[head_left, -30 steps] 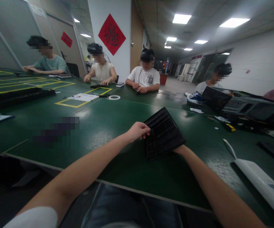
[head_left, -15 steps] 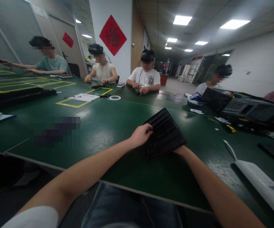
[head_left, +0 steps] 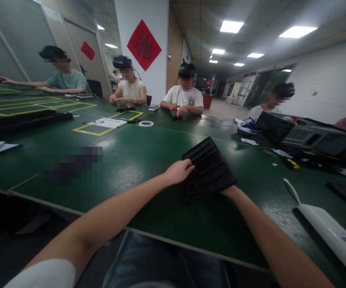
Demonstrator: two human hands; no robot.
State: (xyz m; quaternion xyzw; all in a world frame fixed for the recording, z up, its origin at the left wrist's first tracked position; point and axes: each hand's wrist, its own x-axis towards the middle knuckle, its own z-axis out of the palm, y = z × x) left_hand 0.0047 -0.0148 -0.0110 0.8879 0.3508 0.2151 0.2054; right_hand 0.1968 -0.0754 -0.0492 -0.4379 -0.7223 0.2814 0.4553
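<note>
A black plastic tray (head_left: 211, 170) with ribs and shallow compartments is held tilted above the green table, its inner face turned towards me. My left hand (head_left: 181, 171) is at its left edge, fingers closed and fingertips at the compartments. Whether those fingers pinch anything small cannot be made out. From behind the lower right side, my right hand (head_left: 229, 190) holds the tray; only the part by the wrist shows, and its fingers are hidden behind the panel.
The green table (head_left: 149, 208) spreads around me. On the right lie a white power strip (head_left: 331, 224) and an open computer case (head_left: 319, 136). Further off are a tape roll (head_left: 145, 124), a white sheet (head_left: 105, 123) and a long black piece (head_left: 25, 122). Several people sit around the table.
The tray and both my hands have barely moved; the whole view has shifted slightly. Across the table, co-workers' hands have changed position a little.
</note>
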